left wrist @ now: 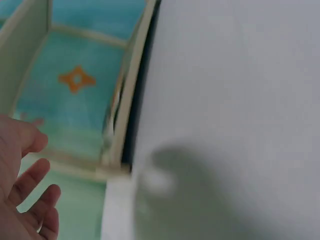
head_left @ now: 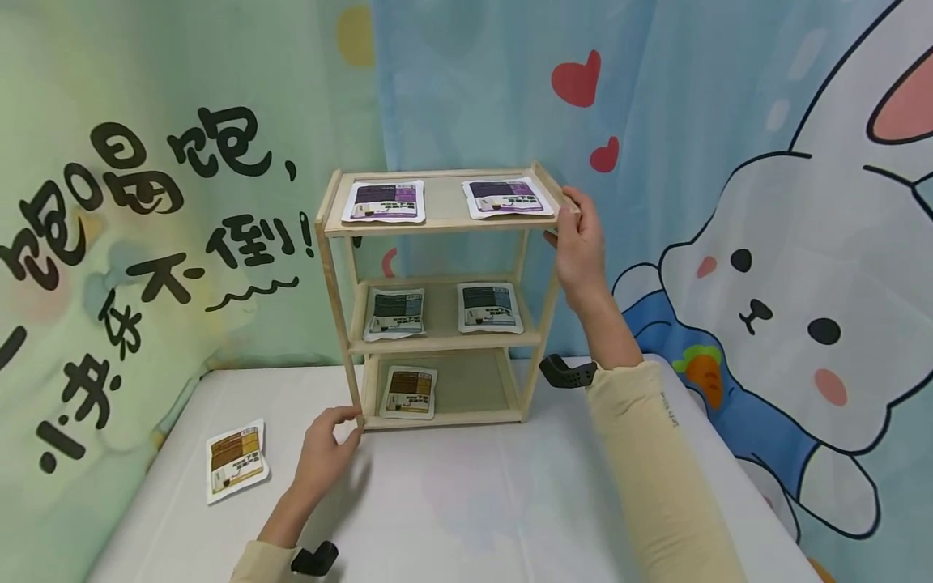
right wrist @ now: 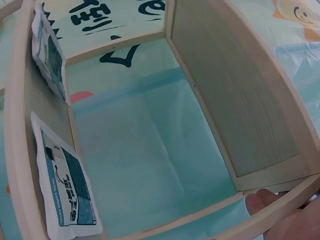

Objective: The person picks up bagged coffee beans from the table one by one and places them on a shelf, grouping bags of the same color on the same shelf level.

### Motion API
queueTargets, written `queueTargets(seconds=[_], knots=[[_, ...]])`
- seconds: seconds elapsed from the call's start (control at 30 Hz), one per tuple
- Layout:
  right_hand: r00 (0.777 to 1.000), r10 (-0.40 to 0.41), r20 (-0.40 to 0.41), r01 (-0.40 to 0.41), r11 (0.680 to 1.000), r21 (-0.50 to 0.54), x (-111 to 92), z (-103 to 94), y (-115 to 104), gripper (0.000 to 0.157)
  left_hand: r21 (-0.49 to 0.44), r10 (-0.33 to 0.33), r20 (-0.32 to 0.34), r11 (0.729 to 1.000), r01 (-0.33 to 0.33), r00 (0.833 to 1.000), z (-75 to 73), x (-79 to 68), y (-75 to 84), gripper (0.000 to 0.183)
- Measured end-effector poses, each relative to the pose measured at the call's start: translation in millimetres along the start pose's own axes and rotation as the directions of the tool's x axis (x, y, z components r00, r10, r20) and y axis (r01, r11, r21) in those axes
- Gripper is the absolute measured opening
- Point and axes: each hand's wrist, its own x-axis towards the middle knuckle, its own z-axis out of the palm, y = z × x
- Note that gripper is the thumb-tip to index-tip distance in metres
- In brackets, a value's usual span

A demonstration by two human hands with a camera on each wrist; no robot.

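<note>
A three-tier wooden shelf rack [head_left: 437, 344] stands on the table. My right hand [head_left: 581, 243] grips its upper right side rail, fingertips showing by the wood [right wrist: 260, 200] in the right wrist view. My left hand [head_left: 325, 453] is at the rack's lower left front corner, its fingers apart and loosely bent in the left wrist view [left wrist: 30, 185]. Two purple-labelled packets [head_left: 384, 202] lie on the top tier. On the middle tier are two teal-labelled coffee packets [head_left: 490, 308], also seen in the right wrist view. One brown-labelled packet [head_left: 409, 393] lies at the left of the bottom tier.
Another brown-labelled packet [head_left: 236, 461] lies on the white tabletop [head_left: 466, 510], left of my left hand. Behind the table hangs a printed curtain [head_left: 474, 97] with a rabbit and lettering. Each wrist wears a black camera mount [head_left: 315, 559].
</note>
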Motion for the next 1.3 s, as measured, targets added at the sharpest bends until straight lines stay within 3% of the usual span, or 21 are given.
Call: queueTargets(seconds=[0.17, 0.3, 0.4, 0.5, 0.6, 0.8, 1.0, 1.1, 1.17, 1.3], knots=[[0.999, 0.034, -0.009, -0.034, 0.999, -0.007, 2, -1.8, 0, 0.049, 0.067, -0.062, -0.078, 0.995, 0.067, 0.995, -29.2, -10.0, -24.3, 0.025], [0.999, 0.042, -0.009, -0.042, 0.999, -0.011, 1, -2.3, 0, 0.049, 0.094, -0.137, -0.167, 0.984, 0.154, 0.976, -49.5, -17.7, -41.6, 0.025], [0.999, 0.041, -0.008, -0.041, 0.999, -0.019, 0, -2.6, 0, 0.049, 0.115, -0.152, -0.264, 0.976, 0.187, 0.953, -60.9, -23.0, -54.7, 0.025], [0.999, 0.038, -0.009, -0.038, 0.999, -0.023, 0, -2.6, 0, 0.05, 0.142, -0.16, -0.365, 0.964, 0.224, 0.917, -71.4, -26.1, -63.0, 0.024], [1.0, 0.027, -0.008, -0.027, 0.999, -0.022, 2, -1.8, 0, 0.05, 0.157, -0.207, -0.417, 0.943, 0.294, 0.885, -82.1, -26.3, -68.7, 0.026], [1.0, 0.005, -0.004, -0.005, 1.0, -0.015, 3, -1.0, -1, 0.05, 0.175, -0.372, -0.373, 0.871, 0.459, 0.85, -94.4, -25.3, -75.3, 0.039], [1.0, 0.006, -0.006, -0.006, 1.0, -0.017, 2, -1.6, 1, 0.049, 0.19, -0.565, -0.291, 0.757, 0.626, 0.772, -98.8, -26.5, -80.5, 0.062], [1.0, 0.006, -0.004, -0.006, 1.0, -0.01, 2, -1.5, 2, 0.049, 0.178, -0.625, -0.258, 0.719, 0.672, 0.737, -100.4, -26.7, -82.8, 0.069], [1.0, 0.006, -0.004, -0.006, 1.0, -0.002, 1, -1.2, 3, 0.049, 0.172, -0.64, -0.246, 0.711, 0.682, 0.728, -101.3, -25.7, -84.3, 0.071], [1.0, 0.003, -0.006, -0.003, 1.0, 0.007, 1, -0.3, 2, 0.049, 0.183, -0.642, -0.223, 0.712, 0.678, 0.734, -102.7, -21.7, -83.9, 0.074]])
